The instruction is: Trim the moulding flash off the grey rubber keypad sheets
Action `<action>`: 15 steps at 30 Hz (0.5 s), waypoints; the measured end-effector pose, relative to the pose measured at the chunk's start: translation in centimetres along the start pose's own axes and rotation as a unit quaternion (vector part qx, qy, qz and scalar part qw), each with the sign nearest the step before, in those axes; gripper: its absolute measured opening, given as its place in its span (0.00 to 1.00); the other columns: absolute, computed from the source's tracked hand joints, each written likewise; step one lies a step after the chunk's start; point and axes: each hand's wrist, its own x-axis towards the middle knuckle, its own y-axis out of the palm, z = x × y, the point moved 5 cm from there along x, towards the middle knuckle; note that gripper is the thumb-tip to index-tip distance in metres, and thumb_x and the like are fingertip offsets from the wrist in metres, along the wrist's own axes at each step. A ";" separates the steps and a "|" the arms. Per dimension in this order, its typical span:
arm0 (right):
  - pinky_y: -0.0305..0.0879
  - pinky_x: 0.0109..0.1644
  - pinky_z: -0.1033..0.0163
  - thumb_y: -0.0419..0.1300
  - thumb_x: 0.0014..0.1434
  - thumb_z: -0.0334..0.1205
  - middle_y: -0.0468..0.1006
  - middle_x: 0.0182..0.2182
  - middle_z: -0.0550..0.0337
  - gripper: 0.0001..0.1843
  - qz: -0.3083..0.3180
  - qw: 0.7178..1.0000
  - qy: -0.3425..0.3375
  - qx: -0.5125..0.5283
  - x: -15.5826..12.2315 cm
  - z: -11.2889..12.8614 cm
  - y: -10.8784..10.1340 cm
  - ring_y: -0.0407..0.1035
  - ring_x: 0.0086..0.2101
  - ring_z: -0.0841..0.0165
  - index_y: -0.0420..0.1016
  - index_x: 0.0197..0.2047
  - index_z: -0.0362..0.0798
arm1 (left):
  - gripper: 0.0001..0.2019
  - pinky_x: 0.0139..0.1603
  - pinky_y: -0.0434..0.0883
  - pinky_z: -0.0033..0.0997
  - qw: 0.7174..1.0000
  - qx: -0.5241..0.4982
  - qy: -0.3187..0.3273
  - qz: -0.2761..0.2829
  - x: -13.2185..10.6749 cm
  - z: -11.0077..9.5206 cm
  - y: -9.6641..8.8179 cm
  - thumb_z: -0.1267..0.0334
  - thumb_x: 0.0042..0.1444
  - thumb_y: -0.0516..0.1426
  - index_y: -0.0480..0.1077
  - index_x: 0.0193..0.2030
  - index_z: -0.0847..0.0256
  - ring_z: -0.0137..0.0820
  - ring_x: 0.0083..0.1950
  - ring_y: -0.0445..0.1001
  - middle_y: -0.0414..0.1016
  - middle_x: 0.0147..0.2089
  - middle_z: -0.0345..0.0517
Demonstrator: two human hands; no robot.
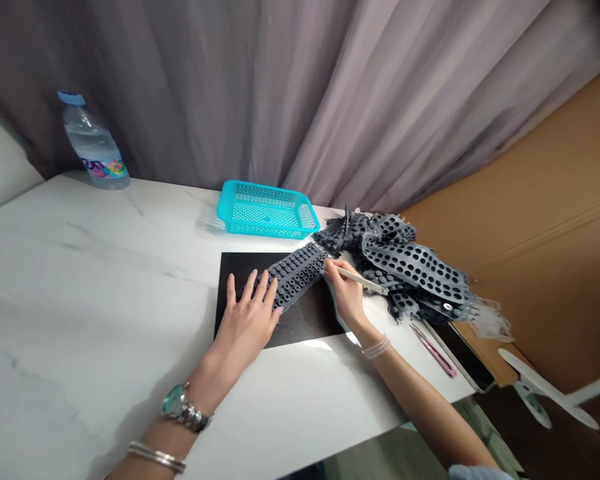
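Note:
A dark grey rubber strip (300,272) with rows of round raised rings lies slantwise on a black mat (300,328). My left hand (247,310) is spread flat over its near left end, fingers apart. At the strip's far right end, my right hand (346,290) pinches a slim white pen-like tool (363,279), its rear pointing right. The tool's tip is hidden by my fingers, so its exact kind does not show. To the right is a heap of similar grey perforated rubber sheets (415,263), some with ragged edges.
A turquoise mesh basket (267,230) stands behind the mat. Pink-handled tweezers (437,353) lie at the right, beside a dark flat tray-like object (455,347). A water bottle (95,147) stands at the back left of the white table (90,300). Grey curtains hang behind.

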 end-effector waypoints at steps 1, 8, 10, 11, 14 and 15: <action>0.72 0.45 0.55 0.53 0.65 0.55 0.79 0.38 0.55 0.19 -0.008 1.000 -0.013 -0.014 -0.5 0.6 -0.2 0.74 0.38 0.62 0.75 0.43 0.49 | 0.24 0.69 0.51 0.63 1.000 -0.003 0.020 0.010 -0.3 0.1 0.0 0.60 0.68 0.45 0.61 0.67 0.66 0.50 0.70 0.58 0.61 0.69 0.58; 0.72 0.52 0.51 0.57 0.66 0.36 0.80 0.46 0.55 0.10 0.181 0.949 -0.253 -0.045 -5.3 6.0 3.2 0.72 0.46 0.63 0.77 0.48 0.53 | 0.25 0.67 0.59 0.53 0.997 -0.002 0.060 0.054 -1.9 -0.5 0.2 0.64 0.65 0.47 0.61 0.66 0.71 0.46 0.69 0.59 0.59 0.70 0.59; 0.73 0.51 0.50 0.57 0.66 0.35 0.80 0.45 0.56 0.11 0.195 0.940 -0.277 -0.049 -5.7 6.3 4.0 0.71 0.45 0.62 0.77 0.49 0.53 | 0.26 0.68 0.57 0.54 0.997 -0.001 0.061 0.050 -1.8 -0.5 0.2 0.63 0.65 0.47 0.59 0.67 0.71 0.46 0.70 0.58 0.57 0.71 0.60; 0.73 0.51 0.50 0.57 0.66 0.35 0.81 0.45 0.56 0.11 0.191 0.940 -0.278 -0.051 -5.6 6.2 4.2 0.71 0.45 0.62 0.77 0.50 0.53 | 0.26 0.69 0.55 0.54 0.997 -0.004 0.064 0.047 -1.7 -0.5 0.2 0.62 0.65 0.47 0.58 0.68 0.70 0.46 0.70 0.58 0.56 0.71 0.59; 0.74 0.50 0.49 0.58 0.65 0.35 0.81 0.45 0.56 0.12 0.178 0.944 -0.272 -0.057 -5.2 5.5 4.3 0.71 0.45 0.61 0.77 0.50 0.54 | 0.26 0.71 0.52 0.55 0.996 -0.018 0.072 0.046 -1.4 -0.3 -0.1 0.58 0.66 0.47 0.60 0.67 0.68 0.45 0.71 0.57 0.58 0.71 0.56; 0.74 0.50 0.49 0.58 0.65 0.35 0.81 0.45 0.56 0.12 0.176 0.944 -0.273 -0.061 -5.1 5.4 4.3 0.71 0.45 0.61 0.77 0.50 0.54 | 0.26 0.71 0.51 0.55 0.996 -0.023 0.073 0.047 -1.3 -0.3 -0.3 0.57 0.66 0.47 0.61 0.67 0.69 0.44 0.71 0.57 0.59 0.70 0.56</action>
